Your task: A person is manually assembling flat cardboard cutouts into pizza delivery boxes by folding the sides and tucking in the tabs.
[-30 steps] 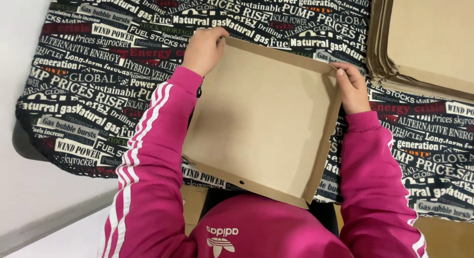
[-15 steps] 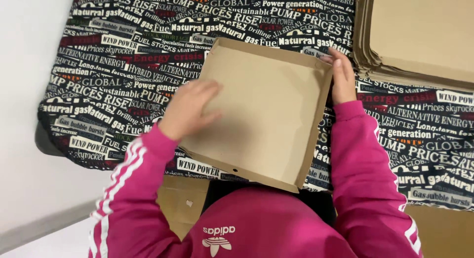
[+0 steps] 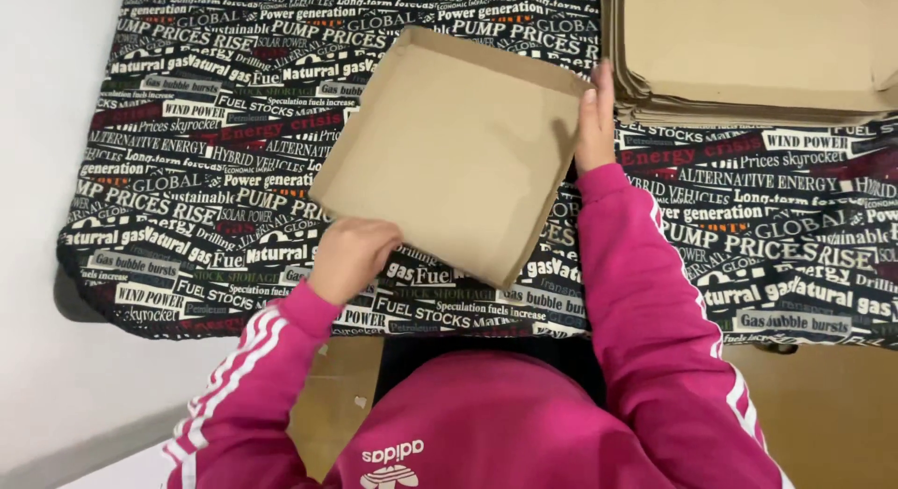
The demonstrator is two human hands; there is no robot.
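cardboard tray [image 3: 449, 152] gripped at opposite edges by left hand [image 3: 351, 257] and right hand [image 3: 594, 120], flat cardboard stack [image 3: 748, 50] just beside

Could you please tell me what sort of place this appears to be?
Probably a small box-folding workstation: a table under a printed tablecloth, a stack of flat cardboard blanks, and a shallow cardboard tray being handled.

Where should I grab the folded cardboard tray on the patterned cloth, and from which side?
Grip the cardboard tray by its raised side walls at opposite corners. They stand up from the flat base, giving an edge to pinch. The left hand is at the near corner and the right hand against the right wall; coming from those sides looks best.
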